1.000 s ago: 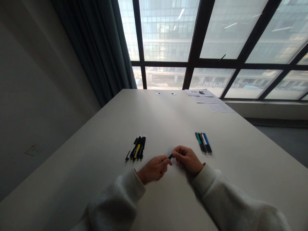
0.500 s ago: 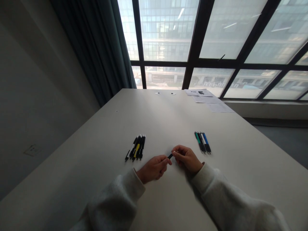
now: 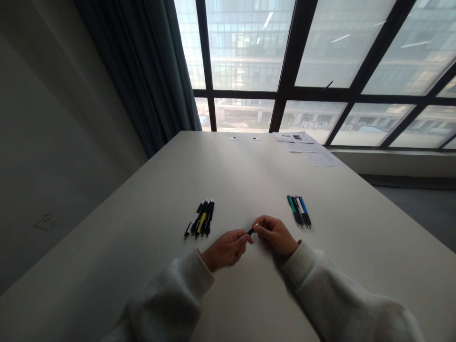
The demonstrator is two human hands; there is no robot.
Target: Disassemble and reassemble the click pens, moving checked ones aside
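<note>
A dark pen [image 3: 251,231] is held between my two hands above the white table [image 3: 235,185]. My left hand [image 3: 228,248] is closed round its lower left part. The fingers of my right hand [image 3: 275,234] pinch its upper right end, where a small shiny tip shows. Left of my hands lies a bunch of several pens [image 3: 200,218], mostly black, with white and yellow parts. On the right, several pens [image 3: 299,212] with green, black, white and blue barrels lie side by side, just beyond my right hand.
Papers [image 3: 306,148] lie at the table's far right corner. Two small round white pieces, one of them a disc [image 3: 232,138], sit near the far edge. A dark curtain [image 3: 153,80] hangs at the left, beside large windows. A tiny dark speck is on the table's left part.
</note>
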